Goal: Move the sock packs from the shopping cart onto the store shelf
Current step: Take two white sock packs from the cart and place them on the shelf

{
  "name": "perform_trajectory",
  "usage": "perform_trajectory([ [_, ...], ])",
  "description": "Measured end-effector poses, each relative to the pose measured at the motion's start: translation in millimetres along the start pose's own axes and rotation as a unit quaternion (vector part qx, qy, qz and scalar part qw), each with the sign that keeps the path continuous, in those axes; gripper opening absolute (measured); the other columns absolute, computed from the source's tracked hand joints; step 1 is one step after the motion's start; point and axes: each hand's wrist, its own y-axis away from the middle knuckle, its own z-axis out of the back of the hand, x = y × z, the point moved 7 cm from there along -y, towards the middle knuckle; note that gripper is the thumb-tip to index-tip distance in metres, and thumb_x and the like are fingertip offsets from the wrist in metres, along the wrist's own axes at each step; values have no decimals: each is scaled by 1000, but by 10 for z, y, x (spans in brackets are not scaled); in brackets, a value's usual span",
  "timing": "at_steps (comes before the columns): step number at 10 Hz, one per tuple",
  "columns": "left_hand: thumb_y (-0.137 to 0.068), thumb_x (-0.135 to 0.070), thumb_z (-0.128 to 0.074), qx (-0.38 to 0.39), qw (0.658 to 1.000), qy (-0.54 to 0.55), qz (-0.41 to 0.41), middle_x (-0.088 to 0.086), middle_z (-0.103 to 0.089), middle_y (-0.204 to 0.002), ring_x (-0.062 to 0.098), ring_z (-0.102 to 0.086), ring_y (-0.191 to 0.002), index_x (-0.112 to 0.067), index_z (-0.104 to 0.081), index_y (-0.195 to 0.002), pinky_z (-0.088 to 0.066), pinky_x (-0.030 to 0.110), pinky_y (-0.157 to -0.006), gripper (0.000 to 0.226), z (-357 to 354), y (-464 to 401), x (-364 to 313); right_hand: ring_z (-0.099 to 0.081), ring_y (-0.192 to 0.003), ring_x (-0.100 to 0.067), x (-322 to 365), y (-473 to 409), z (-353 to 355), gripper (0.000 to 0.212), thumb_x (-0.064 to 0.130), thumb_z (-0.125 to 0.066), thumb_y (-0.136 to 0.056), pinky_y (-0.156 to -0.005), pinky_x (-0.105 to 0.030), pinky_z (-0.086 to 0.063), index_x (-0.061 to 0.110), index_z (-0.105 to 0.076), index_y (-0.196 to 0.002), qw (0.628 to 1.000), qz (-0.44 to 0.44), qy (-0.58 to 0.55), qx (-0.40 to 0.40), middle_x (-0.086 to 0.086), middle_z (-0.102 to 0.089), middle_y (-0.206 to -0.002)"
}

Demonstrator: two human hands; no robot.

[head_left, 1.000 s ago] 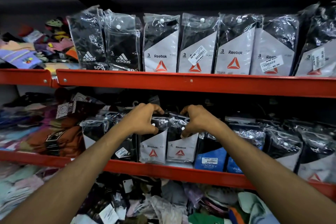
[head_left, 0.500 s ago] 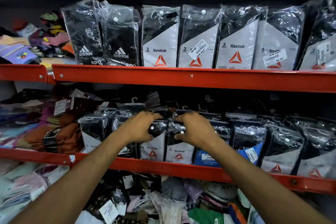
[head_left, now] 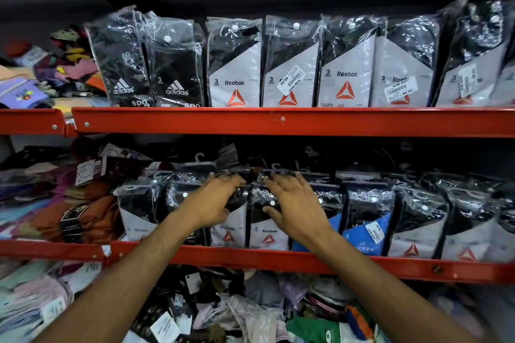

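Two Reebok sock packs stand side by side on the middle red shelf (head_left: 278,260), in a row of similar packs. My left hand (head_left: 211,203) holds the top of the left pack (head_left: 228,235), fingers over its top edge and thumb in front. My right hand (head_left: 295,209) lies on the top of the right pack (head_left: 269,231) with its fingers spread and straight. Both packs rest upright on the shelf. The shopping cart is out of view.
The upper red shelf (head_left: 278,121) carries a full row of Adidas (head_left: 175,69) and Reebok (head_left: 345,69) packs. Blue Jockey packs (head_left: 362,236) stand right of my hands. Folded brown clothing (head_left: 83,217) lies to the left. Loose garments (head_left: 237,314) fill the bottom shelf.
The two packs went down and back into the row. My fingers, curled tight on the pack tops before, have straightened, and the right hand's have spread.
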Motion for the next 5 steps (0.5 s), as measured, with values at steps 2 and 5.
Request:
perform_trajectory([
  [2, -97, -40, -58, -43, 997, -64, -15, 3, -11, -170, 34, -7, -156, -29, -7, -159, -7, 52, -127, 81, -112, 117, -294, -24, -149, -36, -336, 330, 3, 67, 58, -33, -97, -123, -59, -7, 21, -34, -152, 993, -113, 28, -21, -10, -35, -160],
  [5, -99, -48, -46, -133, 987, -83, -19, 3, -23, -167, 30, -11, -156, -25, -12, -159, -6, 52, -126, 72, -125, 210, -384, -16, -154, -25, -417, 444, 178, 66, 54, -36, -100, -126, -49, -7, 23, -25, -156, 996, -78, -8, -43, -6, -26, -164],
])
